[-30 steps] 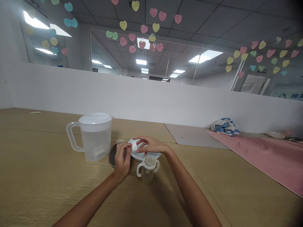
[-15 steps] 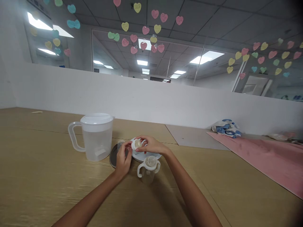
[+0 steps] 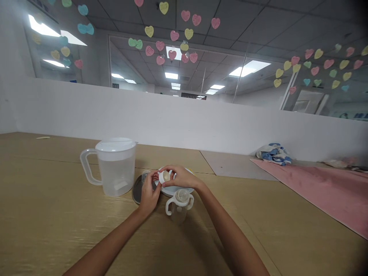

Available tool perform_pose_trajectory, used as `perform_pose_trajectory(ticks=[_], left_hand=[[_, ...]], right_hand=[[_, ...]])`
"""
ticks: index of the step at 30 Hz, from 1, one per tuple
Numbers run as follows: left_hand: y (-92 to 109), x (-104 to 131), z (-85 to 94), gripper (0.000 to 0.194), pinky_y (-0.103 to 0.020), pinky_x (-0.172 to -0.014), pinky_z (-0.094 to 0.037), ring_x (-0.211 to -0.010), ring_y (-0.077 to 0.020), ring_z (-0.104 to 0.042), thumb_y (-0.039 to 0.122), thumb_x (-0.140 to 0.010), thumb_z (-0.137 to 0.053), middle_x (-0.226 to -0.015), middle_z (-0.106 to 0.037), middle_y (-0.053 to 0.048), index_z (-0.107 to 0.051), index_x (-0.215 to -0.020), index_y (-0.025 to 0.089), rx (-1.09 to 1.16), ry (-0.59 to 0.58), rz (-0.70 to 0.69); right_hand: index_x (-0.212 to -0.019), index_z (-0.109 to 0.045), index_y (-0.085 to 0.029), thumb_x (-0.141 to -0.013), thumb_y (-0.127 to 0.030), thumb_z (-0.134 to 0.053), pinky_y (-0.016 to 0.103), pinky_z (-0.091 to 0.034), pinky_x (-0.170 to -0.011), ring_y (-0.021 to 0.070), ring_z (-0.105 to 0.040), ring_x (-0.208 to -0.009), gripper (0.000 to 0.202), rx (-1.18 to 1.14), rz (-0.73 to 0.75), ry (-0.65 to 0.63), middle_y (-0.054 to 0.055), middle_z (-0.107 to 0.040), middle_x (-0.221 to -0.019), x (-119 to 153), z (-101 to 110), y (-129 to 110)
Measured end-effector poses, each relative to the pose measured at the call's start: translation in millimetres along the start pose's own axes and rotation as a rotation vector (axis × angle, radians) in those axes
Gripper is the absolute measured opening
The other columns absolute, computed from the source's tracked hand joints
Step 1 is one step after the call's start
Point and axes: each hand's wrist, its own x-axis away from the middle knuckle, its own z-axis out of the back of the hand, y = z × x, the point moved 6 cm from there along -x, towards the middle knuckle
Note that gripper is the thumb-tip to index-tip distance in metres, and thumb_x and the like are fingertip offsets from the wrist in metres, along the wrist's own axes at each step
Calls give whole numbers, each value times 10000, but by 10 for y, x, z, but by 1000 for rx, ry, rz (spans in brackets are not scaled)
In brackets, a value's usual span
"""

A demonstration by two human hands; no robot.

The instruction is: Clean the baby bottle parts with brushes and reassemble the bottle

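A small white ring-shaped cap [image 3: 164, 177] with a pale centre is held between both hands above a white plate [image 3: 172, 190]. My left hand [image 3: 150, 191] pinches its left side, and my right hand [image 3: 181, 178] grips it from the right with curled fingers. Just in front of the plate stands a clear two-handled baby bottle [image 3: 179, 207] with a nipple on top, upright and untouched. Behind my left hand lies a dark round tray [image 3: 137, 190], with a small clear cover [image 3: 145, 175] at its back edge.
A large translucent lidded pitcher [image 3: 117, 168] stands left of the dark tray. A blue-and-white cloth [image 3: 274, 154] lies at the back right, beside a pink sheet [image 3: 319, 188]. The white wall [image 3: 178, 119] borders the table's far side.
The view has shifted slightly. Both hands still hold the cap, with the right hand's fingers slightly repositioned around it.
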Motion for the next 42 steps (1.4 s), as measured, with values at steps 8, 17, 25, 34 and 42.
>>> perform_pose_trajectory(ticks=[8, 17, 25, 34, 42], left_hand=[[49, -23, -62, 276, -345, -737, -439, -795, -197, -525, 343, -822, -426, -864, -549, -55, -572, -970, 162, -179, -144, 1], [-14, -16, -35, 301, -370, -804, -436, -899, -231, -551, 347, -763, -505, -978, -606, -79, -596, -990, 172, -86, -121, 78], [-104, -24, -33, 269, -351, -777, -450, -825, -215, -581, 277, -680, -510, -865, -662, -57, -631, -888, 156, 8, -73, 234], [-140, -53, -7, 251, -261, -680, -448, -704, -170, -581, 204, -616, -484, -731, -671, -12, -645, -802, 155, 85, -20, 312], [-154, -69, -19, 180, -293, -747, -466, -805, -193, -599, 239, -678, -477, -788, -668, -32, -607, -768, 155, 184, 0, 328]], right_hand=[[-1035, -614, -243, -638, -264, -730, 286, -399, -766, 161, -501, -858, 413, 219, 30, 77, 26, -508, -930, 39, 0, -115], [-997, -605, -240, -657, -187, -700, 254, -396, -726, 129, -473, -791, 357, 290, 130, 59, 3, -419, -912, 49, -87, -255], [-1011, -602, -222, -667, -185, -697, 257, -390, -720, 132, -452, -782, 359, 320, 158, 116, 12, -409, -918, 16, -123, -229], [-1036, -579, -193, -708, -161, -661, 256, -377, -719, 142, -414, -809, 340, 468, 246, 155, 29, -396, -909, 11, -192, -286], [-1030, -575, -209, -714, -149, -636, 257, -375, -705, 159, -398, -832, 327, 562, 265, 159, 41, -409, -925, 7, -218, -334]])
